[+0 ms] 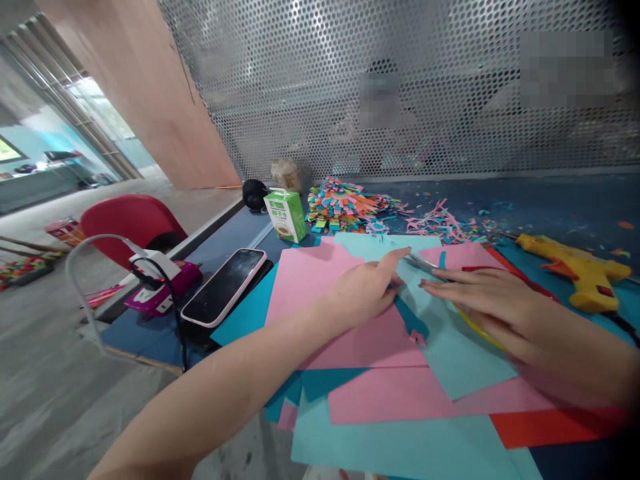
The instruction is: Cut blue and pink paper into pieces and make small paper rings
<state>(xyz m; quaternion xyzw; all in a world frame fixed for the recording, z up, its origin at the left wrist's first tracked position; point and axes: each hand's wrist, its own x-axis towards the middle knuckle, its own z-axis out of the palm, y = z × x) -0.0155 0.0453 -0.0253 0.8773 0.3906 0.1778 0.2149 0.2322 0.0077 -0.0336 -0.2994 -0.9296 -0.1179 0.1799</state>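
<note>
My left hand [367, 290] rests on the pink paper [310, 280], with its fingers curled and the index fingertip by the scissor blades. What lies in those fingers is hidden. Around the scissors [423, 262] is my right hand [493, 303], its fingers long and pointing left; red and yellow handle parts show above and below it. A light blue sheet [450, 360] lies under the right hand. Between the hands is a dark teal piece of paper [413, 320], with a tiny pink scrap [417, 338] beside it.
A yellow glue gun [580, 270] lies at right. Behind the sheets stand a fringed paper pile [340, 207], loose cuttings [440, 223] and a green-white carton [286, 215]. A phone [225, 287] and a purple power strip [163, 290] with cables are at left. Perforated metal [300, 87] borders the table.
</note>
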